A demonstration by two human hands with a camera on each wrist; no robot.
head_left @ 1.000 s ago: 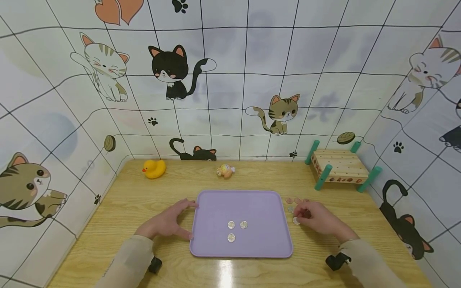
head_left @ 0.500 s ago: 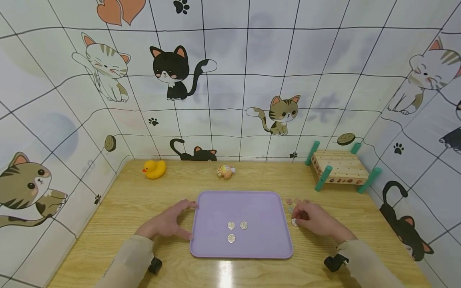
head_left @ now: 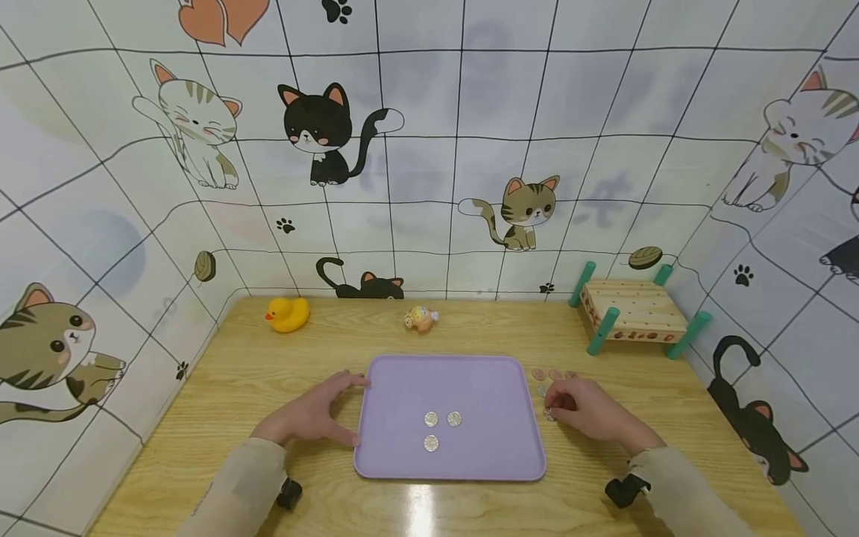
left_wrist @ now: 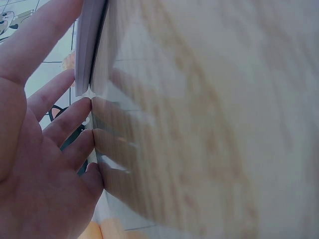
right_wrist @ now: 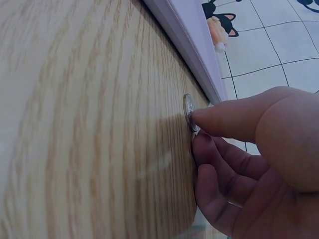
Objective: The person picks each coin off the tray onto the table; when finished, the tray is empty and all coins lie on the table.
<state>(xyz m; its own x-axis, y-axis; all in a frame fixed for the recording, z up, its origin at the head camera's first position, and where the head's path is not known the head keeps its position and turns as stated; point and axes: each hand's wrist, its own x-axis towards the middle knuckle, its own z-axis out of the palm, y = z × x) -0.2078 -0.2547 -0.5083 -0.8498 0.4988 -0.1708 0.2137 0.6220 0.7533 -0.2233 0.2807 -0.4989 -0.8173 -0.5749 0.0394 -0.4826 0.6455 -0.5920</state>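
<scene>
My right hand [head_left: 590, 406] bends over the table just right of the lilac tray [head_left: 403, 384], pinching a silver coin [right_wrist: 189, 105] between thumb and finger. In the right wrist view the coin's edge is tipped a little from the wood, the thumb on its face. Other coins lie just beyond those fingertips: two copper ones [head_left: 538, 374] and a silver one [head_left: 540, 391], partly beside the hand. On the tray rest three silver coins [head_left: 431, 419]. Against the tray's left edge, my left hand [head_left: 312, 414] is spread, thumb and forefinger touching the rim, other fingertips on the table.
Along the back of the wooden table [head_left: 268, 373] stand a yellow rubber duck [head_left: 288, 315] and a small figurine [head_left: 420, 319]. A little wooden stand with green legs [head_left: 633, 309] occupies the back right corner. Cat-patterned walls [head_left: 416, 179] enclose the back and sides.
My right fingers have drawn the silver coin slightly left toward the tray, and it now looks tilted and darker. My left hand and the tray have stayed in place.
</scene>
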